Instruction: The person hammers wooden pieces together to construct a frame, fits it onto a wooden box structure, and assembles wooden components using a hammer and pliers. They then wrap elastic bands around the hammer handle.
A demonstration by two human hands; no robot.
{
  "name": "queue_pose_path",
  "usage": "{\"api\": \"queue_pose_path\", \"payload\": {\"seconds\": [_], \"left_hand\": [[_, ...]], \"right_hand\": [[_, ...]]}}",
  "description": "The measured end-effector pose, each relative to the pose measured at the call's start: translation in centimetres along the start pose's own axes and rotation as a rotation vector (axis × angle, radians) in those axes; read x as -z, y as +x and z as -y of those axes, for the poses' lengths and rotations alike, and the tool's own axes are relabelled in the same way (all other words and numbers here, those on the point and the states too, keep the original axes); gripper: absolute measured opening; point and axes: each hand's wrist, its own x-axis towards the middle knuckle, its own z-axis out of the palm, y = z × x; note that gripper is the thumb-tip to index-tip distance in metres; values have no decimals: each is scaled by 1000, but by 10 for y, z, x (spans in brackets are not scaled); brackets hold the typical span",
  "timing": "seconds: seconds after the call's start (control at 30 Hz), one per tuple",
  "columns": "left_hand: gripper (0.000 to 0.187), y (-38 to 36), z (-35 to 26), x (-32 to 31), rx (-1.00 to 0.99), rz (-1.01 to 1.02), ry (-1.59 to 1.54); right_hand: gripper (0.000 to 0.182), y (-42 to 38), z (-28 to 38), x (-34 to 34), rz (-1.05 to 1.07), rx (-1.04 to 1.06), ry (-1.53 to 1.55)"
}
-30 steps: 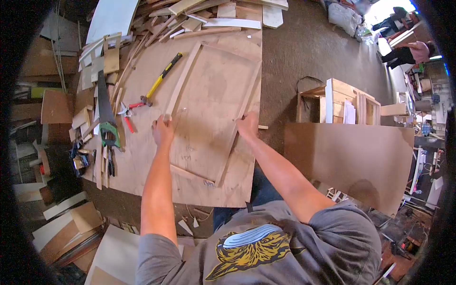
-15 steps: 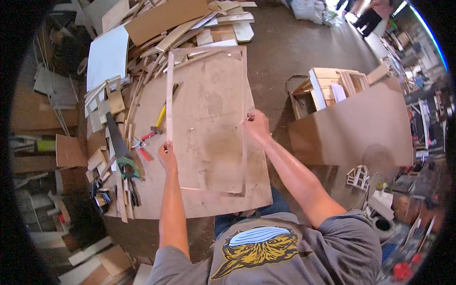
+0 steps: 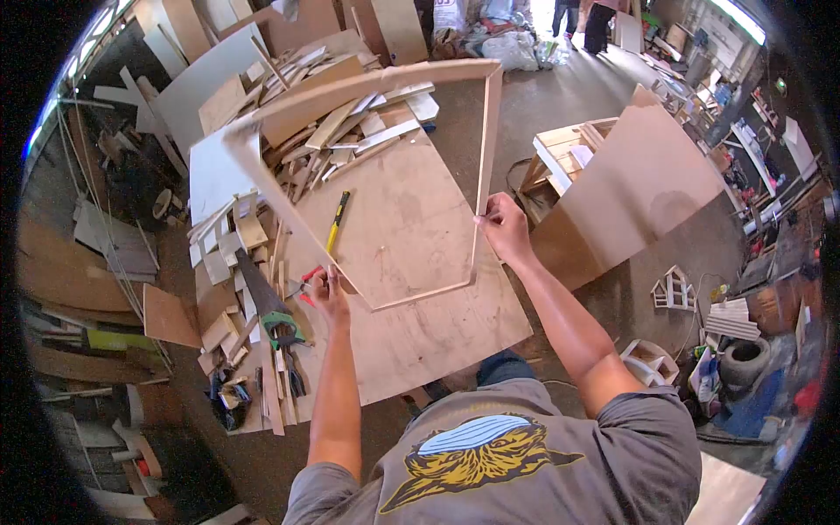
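Note:
A thin rectangular wooden frame (image 3: pixel 484 149) is lifted above the plywood-topped table (image 3: pixel 429 337), its far end tilted up. My left hand (image 3: pixel 330 296) is closed on the frame's left side piece, near the close corner. Partway along the right side piece, my right hand (image 3: pixel 505 226) grips it between thumb and fingers. The frame's far left corner is smeared by motion. On the table beyond my left hand lies a yellow-handled tool (image 3: pixel 338 221), its near end hidden by the frame. Red-handled pliers (image 3: pixel 308 282) lie beside that hand.
A handsaw (image 3: pixel 262 297) with a green handle lies at the table's left among wood offcuts. Scrap boards (image 3: pixel 350 122) are heaped at the far end. On the right, a large brown panel (image 3: pixel 630 192) leans by a wooden crate (image 3: pixel 560 162). Two people (image 3: pixel 599 26) stand far back.
Both hands have raised the wooden frame off the tabletop, and its far end has swung upward. My view has shifted to show more of the room's far side.

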Motion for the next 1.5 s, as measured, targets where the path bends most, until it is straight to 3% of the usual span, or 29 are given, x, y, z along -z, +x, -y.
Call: {"api": "queue_pose_path", "payload": {"seconds": [0.13, 0.23, 0.47, 0.77, 0.8, 1.13, 1.33, 1.5], "left_hand": [[35, -14, 8, 9, -81, 86, 36], [22, -25, 6, -5, -108, -51, -183], [26, -35, -6, -8, -105, -105, -169], [41, -26, 18, -2, 14, -123, -33], [41, -26, 19, -6, 4, -108, -156], [51, -38, -9, -54, -4, -202, -130], [45, -40, -24, -71, -115, -267, -169], [32, -43, -58, -82, -184, -156, -209]], "right_hand": [[25, -25, 8, 10, -38, 103, -40], [23, -36, 9, 13, -26, 76, 70], [23, -45, 11, 21, -39, 147, 67], [19, -56, 76, 47, -16, 467, 124], [18, -57, 82, 53, -8, 502, 92], [17, -41, 69, 83, 17, 521, 171], [20, -27, 37, 98, -20, 377, 177], [20, -19, 18, 109, -96, 320, 194]]}}
